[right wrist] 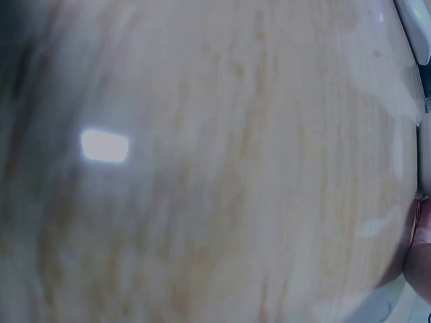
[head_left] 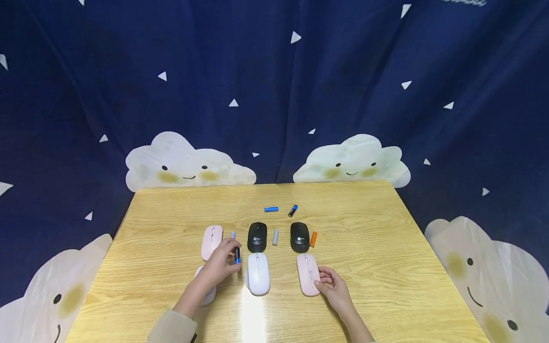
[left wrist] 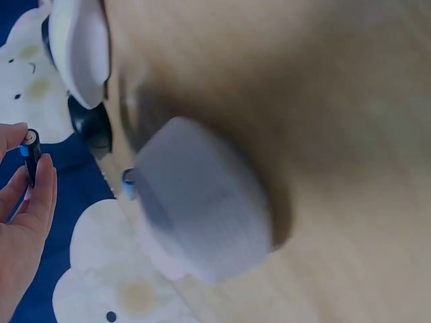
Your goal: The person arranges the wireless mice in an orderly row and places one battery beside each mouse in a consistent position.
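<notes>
Between thumb and fingertips my left hand [head_left: 219, 263] holds a black-and-blue battery [head_left: 237, 256], which also shows upright in those fingers in the left wrist view [left wrist: 31, 160]. Under that forearm lies a partly covered white mouse [head_left: 209, 297]; beyond the hand are a pink mouse [head_left: 212, 242] and a pale blue battery [head_left: 233, 235], partly hidden. My right hand [head_left: 336, 291] grips the right edge of another pink mouse [head_left: 308, 275], thumb near its lower corner. Only its fingertips [right wrist: 419, 266] enter the right wrist view.
A white mouse [head_left: 259, 275] lies between the hands. Two black mice [head_left: 257, 237] [head_left: 299, 237] stand behind, with a grey battery [head_left: 275, 237] between them and an orange battery [head_left: 313, 239] to the right. Farther back lie a blue battery [head_left: 271, 209] and a black-and-blue one [head_left: 293, 210].
</notes>
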Demonstrator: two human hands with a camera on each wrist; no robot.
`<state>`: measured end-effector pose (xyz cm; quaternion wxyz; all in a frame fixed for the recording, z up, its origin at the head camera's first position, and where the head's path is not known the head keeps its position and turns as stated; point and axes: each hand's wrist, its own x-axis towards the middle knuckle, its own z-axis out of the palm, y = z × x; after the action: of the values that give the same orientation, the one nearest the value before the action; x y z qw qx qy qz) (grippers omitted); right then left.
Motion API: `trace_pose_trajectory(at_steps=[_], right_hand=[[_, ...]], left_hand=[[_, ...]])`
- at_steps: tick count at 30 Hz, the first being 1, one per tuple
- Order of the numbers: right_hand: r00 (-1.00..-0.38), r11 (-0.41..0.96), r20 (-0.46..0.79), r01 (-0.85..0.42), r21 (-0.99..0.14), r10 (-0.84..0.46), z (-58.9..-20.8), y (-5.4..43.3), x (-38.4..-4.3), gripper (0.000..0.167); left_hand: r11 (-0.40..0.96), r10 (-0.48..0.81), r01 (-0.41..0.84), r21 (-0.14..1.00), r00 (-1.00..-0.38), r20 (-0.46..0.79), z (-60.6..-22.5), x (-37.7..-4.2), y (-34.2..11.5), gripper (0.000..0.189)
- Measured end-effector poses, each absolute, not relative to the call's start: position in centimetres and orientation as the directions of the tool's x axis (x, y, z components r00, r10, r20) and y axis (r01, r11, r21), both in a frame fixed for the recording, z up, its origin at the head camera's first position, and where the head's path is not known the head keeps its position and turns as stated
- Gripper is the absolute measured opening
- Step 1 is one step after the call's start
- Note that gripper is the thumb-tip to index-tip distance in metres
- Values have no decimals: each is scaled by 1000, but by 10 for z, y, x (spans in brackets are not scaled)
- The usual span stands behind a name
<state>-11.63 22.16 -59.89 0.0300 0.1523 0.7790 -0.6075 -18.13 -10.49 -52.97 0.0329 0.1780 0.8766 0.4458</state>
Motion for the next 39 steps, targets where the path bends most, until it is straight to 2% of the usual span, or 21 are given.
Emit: trace_pose_trajectory(at_steps=[7,13,18,30,39], right_hand=[[-953,226,-230,273,-935,198,-597,221,-116,42],[-951,225,-230,275,-935,204,-598,221,-116,42],[-952,223,-229,272,-936,203,-599,222,-116,42],[-965,228,-169,213,-950,198,-600,221,-114,42],[-958,213,-218,256,-943,187,-598,221,-115,45]], left_hand=[[610,378,288,738,-925,49,-546,-170,-113,44],[667,379,208,716,-921,-86,-549,-165,-115,46],[692,375,185,698,-918,-128,-549,-164,-114,45],[769,383,229,597,-913,-143,-551,-166,-112,40],[789,390,265,554,-913,-120,-550,-164,-111,39]])
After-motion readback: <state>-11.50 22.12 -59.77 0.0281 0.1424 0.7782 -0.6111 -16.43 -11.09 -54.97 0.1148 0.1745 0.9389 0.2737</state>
